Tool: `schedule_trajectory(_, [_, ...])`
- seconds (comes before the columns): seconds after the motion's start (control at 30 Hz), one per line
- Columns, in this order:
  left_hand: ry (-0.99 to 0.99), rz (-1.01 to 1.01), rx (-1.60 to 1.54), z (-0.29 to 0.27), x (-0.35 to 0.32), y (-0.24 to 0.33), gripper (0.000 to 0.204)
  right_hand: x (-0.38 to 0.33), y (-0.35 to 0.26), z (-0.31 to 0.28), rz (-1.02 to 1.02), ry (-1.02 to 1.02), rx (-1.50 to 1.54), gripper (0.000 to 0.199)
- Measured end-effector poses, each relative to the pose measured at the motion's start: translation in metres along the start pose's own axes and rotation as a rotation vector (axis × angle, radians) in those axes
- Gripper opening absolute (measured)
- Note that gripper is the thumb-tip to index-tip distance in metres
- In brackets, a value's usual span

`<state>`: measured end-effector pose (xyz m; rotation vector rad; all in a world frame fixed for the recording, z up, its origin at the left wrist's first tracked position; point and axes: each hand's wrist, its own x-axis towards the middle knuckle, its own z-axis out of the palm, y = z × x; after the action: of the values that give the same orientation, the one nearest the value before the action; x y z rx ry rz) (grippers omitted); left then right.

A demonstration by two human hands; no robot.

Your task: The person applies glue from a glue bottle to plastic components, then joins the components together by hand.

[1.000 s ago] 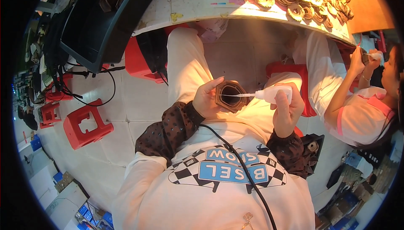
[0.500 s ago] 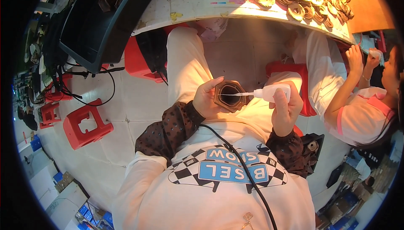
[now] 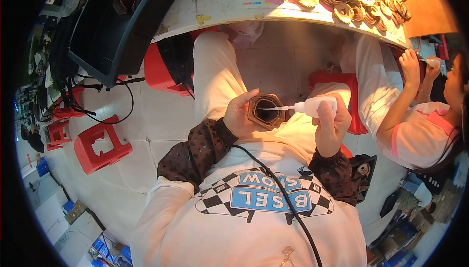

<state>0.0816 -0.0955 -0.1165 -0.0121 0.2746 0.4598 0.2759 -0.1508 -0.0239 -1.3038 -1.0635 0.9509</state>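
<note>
My left hand (image 3: 238, 116) is closed round the side of a brown, eight-sided hollow ring-shaped piece (image 3: 253, 109), its dark opening turned up toward me. In my right hand (image 3: 334, 126) is a white squeeze bottle (image 3: 308, 107), tipped sideways with the thumb pressed on its body. The bottle's long thin nozzle points left and reaches over the opening of the brown piece. Whether the tip touches the inner wall is too small to tell. Both hands are above my lap.
A worktable (image 3: 215, 3) ahead carries a heap of brown rings (image 3: 344, 13) under warm light. A black tray (image 3: 105, 47) juts in at upper left. Red stools (image 3: 102, 145) stand on the floor. A co-worker (image 3: 420, 125) sits at right. A black cable (image 3: 273, 176) crosses my front.
The nozzle tip has drawn slightly right inside the opening; the thin line that reached the piece's left rim no longer shows. Both hands stay almost in place. The co-worker's hands shifted a little.
</note>
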Motion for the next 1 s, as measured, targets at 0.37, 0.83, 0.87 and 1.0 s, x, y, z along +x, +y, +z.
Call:
schedule_trajectory(0.37, [-0.075, -0.029, 0.002, 0.002, -0.001, 0.003, 0.059, 0.004, 0.007, -0.004, 0.016, 0.058, 0.057, 0.021])
schedule_trajectory(0.83, [-0.021, -0.055, -0.02, 0.015, -0.013, 0.006, 0.053, 0.017, 0.045, -0.007, 0.285, 0.183, 0.514, 0.03])
schedule_trajectory(0.87, [0.002, -0.055, -0.004, 0.015, -0.013, 0.006, 0.053, 0.017, 0.047, -0.007, 0.286, 0.187, 0.517, 0.03])
schedule_trajectory(1.0, [0.07, -0.047, -0.064, 0.021, -0.014, 0.003, 0.054, 0.018, 0.051, -0.01, 0.284, 0.197, 0.599, 0.029])
